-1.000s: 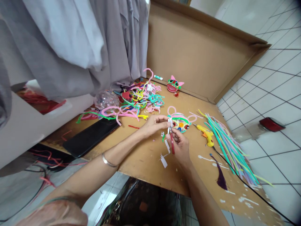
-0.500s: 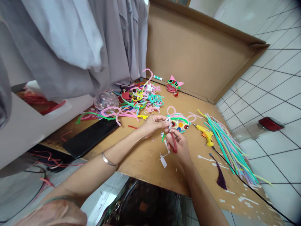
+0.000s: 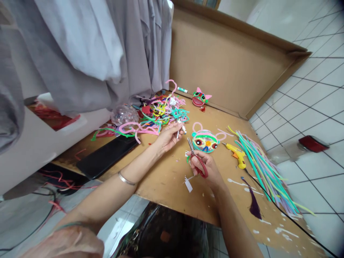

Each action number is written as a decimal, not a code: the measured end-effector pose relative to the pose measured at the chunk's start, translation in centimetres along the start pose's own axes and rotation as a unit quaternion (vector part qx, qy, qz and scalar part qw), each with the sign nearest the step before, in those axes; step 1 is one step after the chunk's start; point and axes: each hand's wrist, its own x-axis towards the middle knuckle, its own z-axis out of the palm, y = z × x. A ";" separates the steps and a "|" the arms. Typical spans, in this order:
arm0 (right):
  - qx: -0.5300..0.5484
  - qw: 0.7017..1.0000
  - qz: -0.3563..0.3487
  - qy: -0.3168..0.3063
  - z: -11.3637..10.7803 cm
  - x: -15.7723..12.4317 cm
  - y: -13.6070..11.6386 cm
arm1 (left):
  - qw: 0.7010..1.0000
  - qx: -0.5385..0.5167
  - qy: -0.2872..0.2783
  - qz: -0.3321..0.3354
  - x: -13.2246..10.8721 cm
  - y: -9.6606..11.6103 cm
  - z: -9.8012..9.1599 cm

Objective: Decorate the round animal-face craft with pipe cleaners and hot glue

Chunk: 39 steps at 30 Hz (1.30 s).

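My left hand point(image 3: 170, 137) pinches small white strips point(image 3: 180, 129), which look like paper, near the heap of coloured pieces. In my right hand point(image 3: 206, 165) are red-handled scissors point(image 3: 198, 160), with the fingers in the loops and the blades pointing up and away, apart from the strips. Just beyond the scissors lies a round face point(image 3: 205, 141) of pastel strips with pink loop ears, dark red eyes and an orange nose. A white tag-like piece point(image 3: 188, 185) lies on the table below the right hand.
Tangled coloured pipe cleaners point(image 3: 161, 114) fill the back left, beside a black phone-like slab point(image 3: 107, 157). A yellow glue gun point(image 3: 237, 154) with a trailing cord, a purple tassel point(image 3: 254, 204) and a bundle of pastel strips point(image 3: 266, 172) lie right. A second face point(image 3: 199, 99) stands by the cardboard wall point(image 3: 228, 61).
My left hand has drawn away to the left and up with the white strips. The scissors have come off them and moved slightly right, uncovering more of the round face.
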 end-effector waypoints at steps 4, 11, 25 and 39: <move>-0.038 0.999 -0.007 0.020 0.0 0.2 0.1 | 1.000 0.009 0.013 0.004 0.2 0.0 -0.1; -0.083 0.995 -0.051 0.036 0.2 0.6 0.6 | 0.998 0.046 0.039 0.029 0.4 -0.4 -0.4; -0.385 0.901 -0.120 0.160 -3.6 -4.4 3.6 | 0.993 0.107 0.021 0.043 0.6 -0.9 -0.7; -0.678 0.706 -0.041 0.200 -4.8 -8.0 3.5 | 0.973 0.212 -0.094 -0.010 -1.0 -1.9 0.4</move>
